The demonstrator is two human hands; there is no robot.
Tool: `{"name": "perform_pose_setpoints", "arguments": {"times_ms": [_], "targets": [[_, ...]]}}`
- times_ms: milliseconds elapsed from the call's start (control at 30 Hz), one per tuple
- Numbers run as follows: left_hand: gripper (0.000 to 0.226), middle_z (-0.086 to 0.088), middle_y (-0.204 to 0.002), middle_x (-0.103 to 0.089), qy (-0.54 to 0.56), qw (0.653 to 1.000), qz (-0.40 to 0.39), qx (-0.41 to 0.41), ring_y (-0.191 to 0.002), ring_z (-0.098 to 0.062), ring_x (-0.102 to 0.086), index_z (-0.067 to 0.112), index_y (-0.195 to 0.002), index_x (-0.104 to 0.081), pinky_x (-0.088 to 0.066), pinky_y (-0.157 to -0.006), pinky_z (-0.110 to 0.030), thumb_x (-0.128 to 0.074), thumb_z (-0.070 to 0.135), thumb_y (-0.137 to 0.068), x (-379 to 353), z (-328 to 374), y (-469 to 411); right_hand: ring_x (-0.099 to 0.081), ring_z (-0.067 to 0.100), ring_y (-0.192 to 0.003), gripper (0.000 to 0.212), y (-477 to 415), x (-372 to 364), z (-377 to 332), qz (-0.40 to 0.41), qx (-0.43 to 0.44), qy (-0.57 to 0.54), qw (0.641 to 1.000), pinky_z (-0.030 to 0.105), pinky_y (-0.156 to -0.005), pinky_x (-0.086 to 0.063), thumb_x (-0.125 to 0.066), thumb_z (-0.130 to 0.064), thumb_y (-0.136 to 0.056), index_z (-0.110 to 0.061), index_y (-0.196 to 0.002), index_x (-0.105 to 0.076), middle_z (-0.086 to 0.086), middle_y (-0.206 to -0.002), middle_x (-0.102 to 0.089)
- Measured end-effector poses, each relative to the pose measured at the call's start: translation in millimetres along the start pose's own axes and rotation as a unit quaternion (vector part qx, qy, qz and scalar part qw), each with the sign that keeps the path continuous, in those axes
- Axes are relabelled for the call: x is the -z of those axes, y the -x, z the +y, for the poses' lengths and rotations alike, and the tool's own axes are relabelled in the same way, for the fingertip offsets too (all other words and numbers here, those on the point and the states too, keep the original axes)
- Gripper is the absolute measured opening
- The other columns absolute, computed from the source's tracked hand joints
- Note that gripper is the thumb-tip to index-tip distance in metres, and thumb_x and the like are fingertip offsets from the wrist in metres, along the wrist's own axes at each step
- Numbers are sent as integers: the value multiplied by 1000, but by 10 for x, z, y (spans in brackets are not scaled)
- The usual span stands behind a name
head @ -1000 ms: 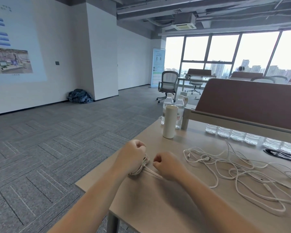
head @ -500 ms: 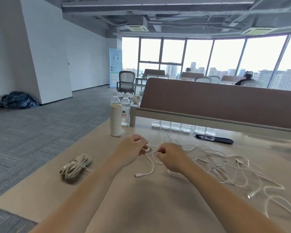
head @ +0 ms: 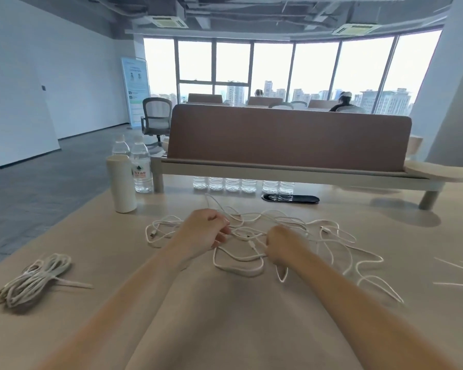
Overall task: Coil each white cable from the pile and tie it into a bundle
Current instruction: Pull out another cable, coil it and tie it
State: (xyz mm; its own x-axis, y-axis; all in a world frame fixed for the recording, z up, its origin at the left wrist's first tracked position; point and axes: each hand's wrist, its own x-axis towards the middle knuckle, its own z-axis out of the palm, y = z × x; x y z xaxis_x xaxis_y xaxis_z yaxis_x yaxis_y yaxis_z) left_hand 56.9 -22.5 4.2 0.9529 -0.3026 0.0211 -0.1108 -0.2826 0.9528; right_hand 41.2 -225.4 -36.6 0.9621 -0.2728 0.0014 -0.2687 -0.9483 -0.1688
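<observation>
1 tied bundle (head: 35, 279) now lies released, well left of the fingers (head: 223, 231). Both hands have moved into the cable pile (head: 329, 236): left hand (head: 203, 233) pinches a strand (head: 241, 259), right hand (head: 282, 244) clenches it nearby. Coiling of cable 2 should follow.

Near half of bench (head: 238, 316): open surface, free passage. Cable tangle (head: 329, 236) sprawls across mid-bench, running right. Tied bundle (head: 35, 279) sits far left, well apart from it, with an open lane between. Rear blocked by white cylinder (head: 120, 182), water bottles (head: 141, 166) and brown partition (head: 286, 134).
</observation>
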Motion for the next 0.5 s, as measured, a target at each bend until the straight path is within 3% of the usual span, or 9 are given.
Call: {"name": "perform_pose_setpoints", "arguments": {"times_ms": [133,200,267,367,500], "targets": [[19,-8,-85,-72,-9,1000,-10,-6,-75,-22,-66,6,-90,-69,-54,-78,-38,-54,9,-99,-93,62,-23,-65,25,-86,19,13,46,88,82,9,-97,992,31,-70,-47,-55,-19,-91,-22,-74,-64,-2,-85,-67],[18,-11,-91,-73,-17,1000,-4,-12,-78,-22,-67,6,-92,-70,-55,-78,-37,-54,10,-100,-96,100,-33,-63,22,-87,18,43,192,119,118,28,-187,975,34,-75,-49,-55,-26,-95,-24,-79,-65,-3,-85,-66],[17,-12,-96,-71,-19,1000,5,-15,-81,-24,-66,8,-91,-69,-55,-80,-39,-55,11,-100,-88,156,-47,-62,19,-81,16,97,363,133,111,48,-252,960,33,-76,-50,-57,-28,-96,-25,-83,-67,-7,-77,-63],[16,-9,-97,-69,-43,998,25,-29,-84,-23,-66,13,-90,-68,-57,-85,-42,-55,13,-99,-42,237,-78,-57,14,-77,15,197,569,129,95,81,-239,963,28,-69,-40,-57,-25,-98,-23,-87,-67,-11,-75,-59],[18,1,-104,-63,-179,980,62,-55,-105,-25,-63,14,-104,-70,-50,-97,-38,-53,12,-97,35,271,-131,-57,15,-70,20,289,702,165,67,89,-241,964,29,-64,-42,-57,-21,-98,-21,-79,-63,-9,-69,-61]]}}
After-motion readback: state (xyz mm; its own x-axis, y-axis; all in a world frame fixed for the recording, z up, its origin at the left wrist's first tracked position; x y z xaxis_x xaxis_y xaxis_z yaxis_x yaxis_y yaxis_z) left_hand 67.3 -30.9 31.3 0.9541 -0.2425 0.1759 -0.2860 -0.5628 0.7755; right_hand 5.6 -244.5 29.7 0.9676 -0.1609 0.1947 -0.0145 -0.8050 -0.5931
